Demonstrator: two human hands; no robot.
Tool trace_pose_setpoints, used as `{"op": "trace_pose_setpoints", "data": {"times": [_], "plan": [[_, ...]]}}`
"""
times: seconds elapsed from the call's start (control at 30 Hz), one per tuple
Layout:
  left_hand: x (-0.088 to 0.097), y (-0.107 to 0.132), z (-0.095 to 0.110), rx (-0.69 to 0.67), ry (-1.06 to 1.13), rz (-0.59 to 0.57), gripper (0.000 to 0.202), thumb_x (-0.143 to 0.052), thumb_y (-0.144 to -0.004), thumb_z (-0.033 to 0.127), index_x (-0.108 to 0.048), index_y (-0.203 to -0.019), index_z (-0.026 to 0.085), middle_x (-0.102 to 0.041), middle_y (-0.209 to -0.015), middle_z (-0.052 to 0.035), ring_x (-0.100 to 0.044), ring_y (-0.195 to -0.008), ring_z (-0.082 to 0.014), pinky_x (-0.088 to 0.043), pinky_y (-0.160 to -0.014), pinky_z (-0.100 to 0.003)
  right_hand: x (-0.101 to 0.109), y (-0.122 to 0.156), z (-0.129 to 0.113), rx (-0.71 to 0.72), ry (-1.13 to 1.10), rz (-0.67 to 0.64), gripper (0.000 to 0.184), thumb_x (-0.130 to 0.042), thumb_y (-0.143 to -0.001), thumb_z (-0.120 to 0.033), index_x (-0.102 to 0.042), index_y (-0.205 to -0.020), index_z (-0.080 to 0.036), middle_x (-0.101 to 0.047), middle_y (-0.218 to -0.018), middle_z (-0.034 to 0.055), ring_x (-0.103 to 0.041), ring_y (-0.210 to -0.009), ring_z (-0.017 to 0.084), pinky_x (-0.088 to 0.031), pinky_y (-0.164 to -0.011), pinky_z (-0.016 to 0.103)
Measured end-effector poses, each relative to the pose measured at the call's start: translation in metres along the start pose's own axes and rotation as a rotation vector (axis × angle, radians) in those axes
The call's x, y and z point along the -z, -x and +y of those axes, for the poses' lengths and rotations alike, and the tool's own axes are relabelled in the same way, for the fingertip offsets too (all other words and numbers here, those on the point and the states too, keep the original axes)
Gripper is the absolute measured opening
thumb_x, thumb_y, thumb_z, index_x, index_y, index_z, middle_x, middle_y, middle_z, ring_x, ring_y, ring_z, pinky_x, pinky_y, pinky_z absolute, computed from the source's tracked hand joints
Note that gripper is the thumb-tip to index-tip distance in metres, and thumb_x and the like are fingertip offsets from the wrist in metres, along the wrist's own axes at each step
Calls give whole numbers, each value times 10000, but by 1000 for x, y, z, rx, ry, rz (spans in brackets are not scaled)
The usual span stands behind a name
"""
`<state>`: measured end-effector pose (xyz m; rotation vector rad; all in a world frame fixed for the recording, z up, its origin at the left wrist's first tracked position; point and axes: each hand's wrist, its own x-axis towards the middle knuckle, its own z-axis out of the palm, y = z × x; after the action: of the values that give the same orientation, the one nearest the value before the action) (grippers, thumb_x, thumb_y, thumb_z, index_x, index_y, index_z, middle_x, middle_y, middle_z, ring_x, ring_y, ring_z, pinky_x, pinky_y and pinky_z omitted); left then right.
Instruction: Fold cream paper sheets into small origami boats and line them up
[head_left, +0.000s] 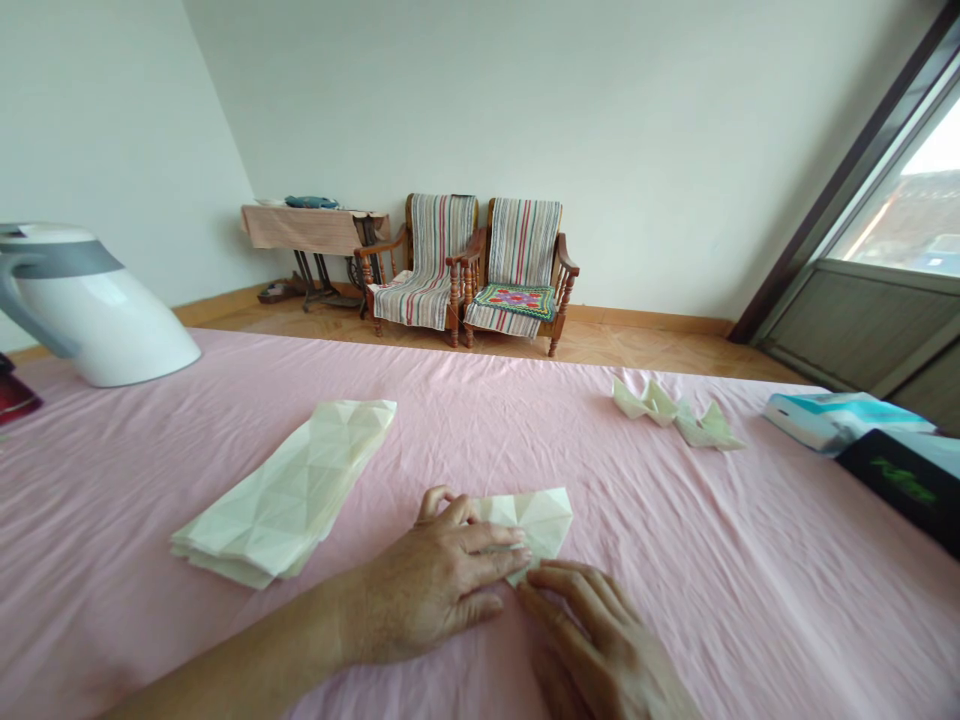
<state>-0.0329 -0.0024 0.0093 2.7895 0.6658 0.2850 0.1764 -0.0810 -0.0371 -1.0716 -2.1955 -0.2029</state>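
A pale green-white sheet of creased paper (551, 515) lies on the pink cloth in front of me, partly covered by my hands. My left hand (442, 570) rests on its left part, fingers stretched out flat over it. At the lower corner of the same sheet, the fingers of my right hand (600, 630) are bunched together on the edge; its thumb is mostly hidden beneath. To the left lies a stack of creased paper sheets (289, 490) with triangular fold lines. Two folded paper pieces (645, 400) with pointed tips stand farther back on the right.
A pink cloth (465, 430) with wrinkles covers the table. At the left stands a white and grey jug (127, 320), with a dark red object (15, 390) beside it. A tissue pack (840, 415) and a black box (900, 485) sit at the right edge. Two chairs (517, 240) stand beyond.
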Motion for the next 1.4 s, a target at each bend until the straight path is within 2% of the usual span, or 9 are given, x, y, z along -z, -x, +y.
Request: {"op": "trace_pose_setpoints", "data": {"times": [0.17,0.3,0.43,0.57,0.63,0.77,0.9,1.27,1.4], "plan": [[2,0,2,9,13,-4,388,-522,-982,355,-484,-1366,309,-589,-1331,-28,-503,-1100,-263,-218,-981,-432,-2,-2,-3,-6,69,136,271,-448,-850,-185,-653,-1026,-162,-688,-928,76,-655,-816,219,-569,-734,345],[3,-1,2,11,19,-16,367,-509,-988,366,-497,-1351,312,-578,-1345,-13,-495,-1114,-261,-208,-983,-433,0,0,-7,-12,103,19,222,-482,-856,-188,-655,-995,-178,-705,-960,55,-670,-856,219,-562,-775,323],[2,-1,1,-5,-1,-30,362,-495,-993,383,-499,-1343,294,-559,-1367,-5,-493,-1109,-265,-206,-968,-437,5,-1,-8,-1,27,55,198,-480,-826,-106,-646,-891,-192,-708,-901,44,-679,-820,203,-554,-806,346],[1,-1,0,-15,-30,-41,323,-504,-989,379,-537,-1292,272,-552,-1375,5,-484,-1122,-271,-197,-970,-443,12,-3,-4,-41,-134,85,235,-448,-786,-12,-601,-799,-190,-672,-791,46,-666,-760,156,-555,-721,261],[1,-1,1,-22,-47,-35,317,-507,-988,382,-542,-1282,266,-557,-1370,3,-484,-1119,-270,-196,-965,-444,16,-5,-2,-62,-139,88,234,-450,-781,-13,-606,-828,-182,-674,-801,60,-668,-762,155,-552,-680,239],[1,0,2,-43,-90,1,294,-496,-997,354,-543,-1280,285,-562,-1365,8,-497,-1096,-257,-213,-945,-435,17,-8,1,18,-14,108,260,-482,-781,-64,-645,-939,-192,-733,-940,61,-701,-850,177,-553,-779,283],[1,1,2,-63,-113,28,283,-494,-1000,321,-538,-1279,312,-562,-1363,12,-501,-1083,-246,-228,-935,-429,13,-4,6,79,113,37,306,-500,-839,-111,-645,-1099,-185,-737,-1040,37,-706,-928,176,-540,-832,276],[3,0,3,-87,-123,25,276,-510,-991,310,-555,-1263,285,-566,-1359,0,-511,-1056,-238,-252,-929,-416,8,-3,26,-63,324,8,338,-414,-869,-106,-635,-1125,-113,-680,-1164,138,-660,-1046,284,-552,-823,431],[3,0,3,-75,-128,29,244,-475,-1009,339,-575,-1226,286,-561,-1364,5,-508,-1068,-236,-245,-939,-417,9,-5,18,71,193,44,357,-451,-827,-49,-635,-1119,-139,-705,-1091,115,-657,-1039,239,-551,-844,379]]}}
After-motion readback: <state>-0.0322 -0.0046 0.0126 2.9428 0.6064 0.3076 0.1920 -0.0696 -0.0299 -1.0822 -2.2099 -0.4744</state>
